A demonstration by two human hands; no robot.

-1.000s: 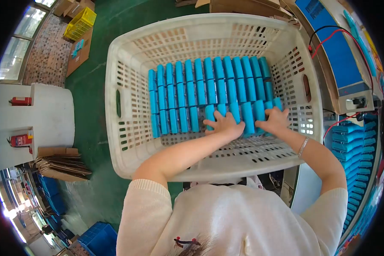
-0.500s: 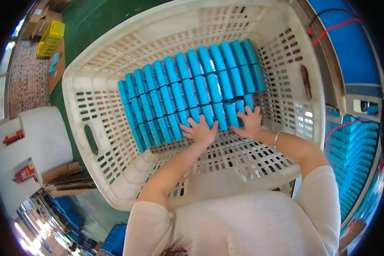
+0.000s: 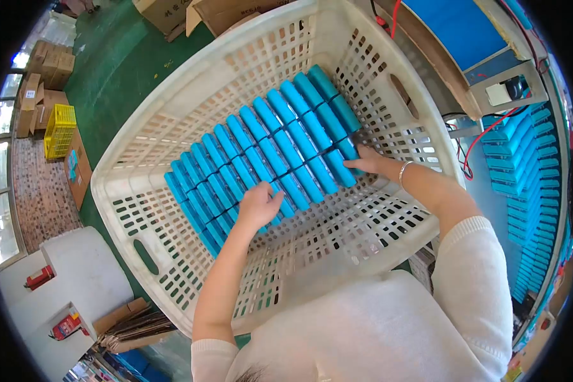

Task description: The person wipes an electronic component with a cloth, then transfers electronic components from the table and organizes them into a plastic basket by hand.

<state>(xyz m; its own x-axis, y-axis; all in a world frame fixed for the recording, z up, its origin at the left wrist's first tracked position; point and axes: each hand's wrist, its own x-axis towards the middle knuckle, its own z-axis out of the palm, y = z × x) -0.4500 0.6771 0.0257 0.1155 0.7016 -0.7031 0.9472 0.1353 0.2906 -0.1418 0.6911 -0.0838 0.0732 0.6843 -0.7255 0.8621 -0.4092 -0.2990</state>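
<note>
Rows of blue wrapped cylinders [image 3: 280,130], looking like battery packs, lie side by side in a large white plastic basket [image 3: 191,89]. My left hand [image 3: 258,205] is at the near row, left of its middle, fingers bent down over the cylinders with the thumb to the right. At the right end of that row, my right hand [image 3: 370,162] has its thumb on the near side of the end cylinder and its fingers behind it. A bracelet [image 3: 403,173] circles the right wrist. Both hands' fingertips are partly hidden.
More blue packs [image 3: 519,184] stand in stacked rows at the right, beside red and black cables [image 3: 468,162]. Cardboard boxes [image 3: 235,14] are behind the basket. A yellow crate [image 3: 60,130] and fire extinguishers [image 3: 65,326] are at the left.
My hands have gone from spread fingers on the near row to bent fingers around cylinders. The near row's right end looks fuller and tighter. The view has turned, tilting the basket in it.
</note>
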